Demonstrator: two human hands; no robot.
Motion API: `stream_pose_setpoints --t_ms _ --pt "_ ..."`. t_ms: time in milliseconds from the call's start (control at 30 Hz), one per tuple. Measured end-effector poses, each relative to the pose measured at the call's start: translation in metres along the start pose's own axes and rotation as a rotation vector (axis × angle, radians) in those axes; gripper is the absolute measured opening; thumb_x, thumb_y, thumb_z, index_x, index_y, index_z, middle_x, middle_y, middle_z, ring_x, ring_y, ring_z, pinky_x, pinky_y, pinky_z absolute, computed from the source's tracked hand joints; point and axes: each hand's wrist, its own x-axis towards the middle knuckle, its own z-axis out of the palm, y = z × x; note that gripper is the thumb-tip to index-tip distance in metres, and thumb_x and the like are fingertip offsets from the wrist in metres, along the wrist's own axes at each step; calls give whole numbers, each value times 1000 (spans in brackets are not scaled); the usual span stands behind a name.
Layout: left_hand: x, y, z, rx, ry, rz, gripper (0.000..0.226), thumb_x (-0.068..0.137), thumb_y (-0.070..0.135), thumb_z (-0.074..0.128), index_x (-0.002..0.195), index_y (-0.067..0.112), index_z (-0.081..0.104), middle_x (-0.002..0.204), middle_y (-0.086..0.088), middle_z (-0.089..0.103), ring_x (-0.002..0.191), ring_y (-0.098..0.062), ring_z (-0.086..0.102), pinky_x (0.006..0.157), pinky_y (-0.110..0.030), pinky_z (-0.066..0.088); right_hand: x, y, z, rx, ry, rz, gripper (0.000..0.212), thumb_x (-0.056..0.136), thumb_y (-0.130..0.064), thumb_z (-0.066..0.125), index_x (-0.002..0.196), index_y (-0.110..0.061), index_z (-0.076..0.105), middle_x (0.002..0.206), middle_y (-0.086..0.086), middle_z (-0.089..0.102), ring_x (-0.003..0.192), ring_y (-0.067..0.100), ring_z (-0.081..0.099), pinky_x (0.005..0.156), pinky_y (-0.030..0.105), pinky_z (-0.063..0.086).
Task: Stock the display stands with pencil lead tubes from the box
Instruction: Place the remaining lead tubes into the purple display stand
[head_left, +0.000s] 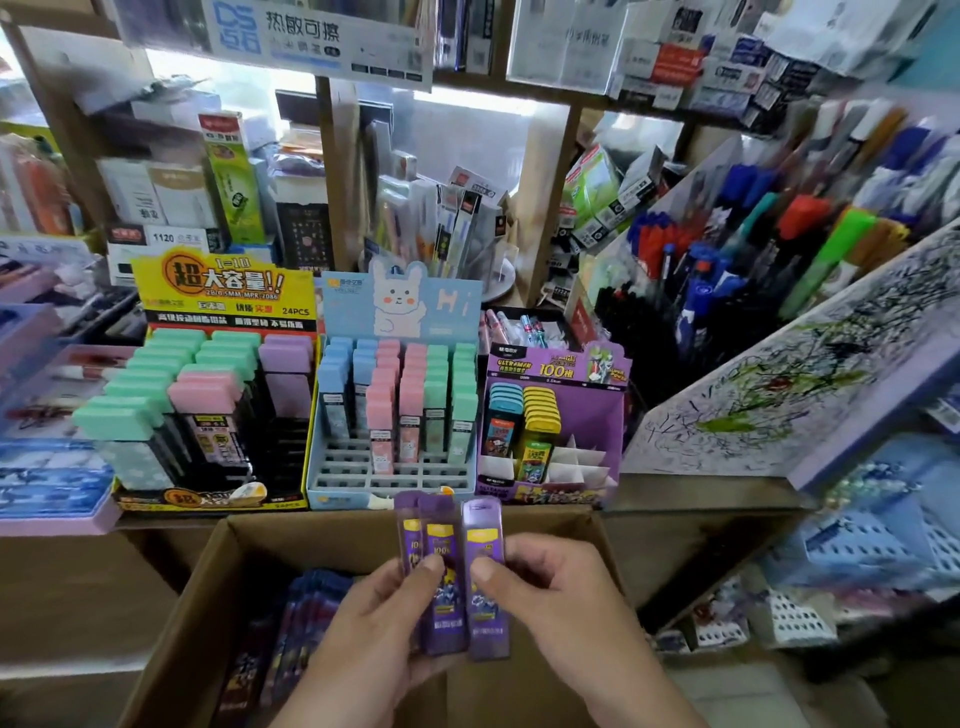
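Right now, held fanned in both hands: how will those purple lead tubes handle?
Probably stiff: the purple tubes look straight and flat-sided where the left hand and right hand pinch them. Likely light, since a simple pinch holds several. They are tall and narrow, so apt to tip outside the dividers of the purple stand.

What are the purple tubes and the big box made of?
Tubes: probably hard plastic, see-through purple and shiny; light glints off them and the labels show through. Box: cardboard, dull brown, with plain folded edges.
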Motion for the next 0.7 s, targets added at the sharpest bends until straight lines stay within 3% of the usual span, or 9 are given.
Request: stream_pose_setpoints --t_ms 100,267,367,567,700 --pt "2 2 0 47 21 11 18 93 29 66 105 18 73 94 -14 80 84 -30 79 69 -40 61 3 5 -10 10 112 -39 9 88 -17 80 93 -25 80 89 7 79 88 30 74 87 50 60" --pt "2 5 -3 9 -1 -22 19 93 26 65 97 13 79 92 -21 79 75 -32 78 59 -35 61 12 5 -42 23 366 -134 24 91 -3 73 88 -26 77 73 5 74 57 8 60 53 22 49" --pt "1 4 -3 -13 -18 -31 19 95 23 64 96 10 77 91 -22 78 67 -29 77 54 -33 63 20 0 -65 6 483 -176 21 93 2 68 83 -15 76 70 6 73 57 10 64 54 20 52" --pt "3 2 -3 -18 -50 -55 21 95 22 63 101 7 77 93 -23 78 65 -28 76 56 -33 62 41 -22 -93 -170 609 -299 21 95 -5 68 90 -25 72 76 -3 76 64 14 72 59 21 58" --pt "5 1 -5 -13 -51 -56 22 95 23 63 101 8 78 93 -22 78 65 -28 76 55 -33 61 63 -29 -96 -227 639 -303 17 95 -4 68 88 -19 70 71 -5 74 61 11 70 54 17 55"
